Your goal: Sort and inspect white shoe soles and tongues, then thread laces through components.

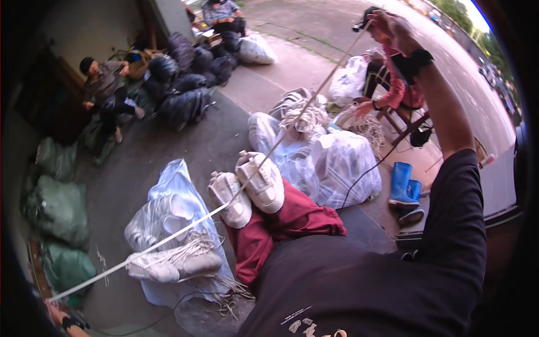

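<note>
White cord (224, 205) runs taut from the left hand (59, 314) low at the frame's edge, fingers hidden so I cannot tell their grip, over the sneakers (247, 188) up to the raised right hand (396, 28), fingers clamped on it. Keeping tension even should prevent slack.

— Any room for my fingers?
— Bare floor (146, 163) to my left is open. Ahead, the taut white cord (269, 153) crosses over my sneakers (247, 188); clear bags (331, 163) crowd the right, and a bundle of laces (174, 261) lies below.
</note>
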Available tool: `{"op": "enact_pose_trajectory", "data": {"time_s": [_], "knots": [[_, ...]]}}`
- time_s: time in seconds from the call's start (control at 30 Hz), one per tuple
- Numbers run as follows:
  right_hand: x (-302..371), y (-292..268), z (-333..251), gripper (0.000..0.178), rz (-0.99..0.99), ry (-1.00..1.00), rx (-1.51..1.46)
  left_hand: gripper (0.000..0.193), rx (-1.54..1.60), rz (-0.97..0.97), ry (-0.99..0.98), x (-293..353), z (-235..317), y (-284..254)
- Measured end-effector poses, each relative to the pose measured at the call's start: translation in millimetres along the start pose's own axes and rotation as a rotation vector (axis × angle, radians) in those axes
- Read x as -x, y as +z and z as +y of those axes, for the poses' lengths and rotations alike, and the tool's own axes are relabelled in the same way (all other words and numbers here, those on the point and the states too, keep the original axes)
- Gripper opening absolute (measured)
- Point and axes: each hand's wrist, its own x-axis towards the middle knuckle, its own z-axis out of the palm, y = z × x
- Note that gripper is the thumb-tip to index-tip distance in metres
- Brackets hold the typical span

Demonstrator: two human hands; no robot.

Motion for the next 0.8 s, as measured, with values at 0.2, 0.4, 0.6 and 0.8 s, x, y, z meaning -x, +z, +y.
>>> {"op": "enact_pose_trajectory", "data": {"time_s": [0.2, 0.4, 0.6, 0.8], "knots": [[15, 26, 4, 0.028, -0.163, -0.003, -0.036, 0.037, -0.103, 0.169, 0.058, -94, 6, -186], [13, 24, -14, 0.029, -0.163, -0.029, 0.037, 0.037, -0.147, 0.16, 0.042, -110, -19, -177], [17, 32, -10, 0.034, -0.157, 0.017, 0.022, 0.033, -0.059, 0.223, 0.082, -109, -19, -191], [11, 31, -11, 0.035, -0.177, -0.003, 0.039, 0.026, -0.034, 0.213, 0.07, -87, 0, -159]]}}
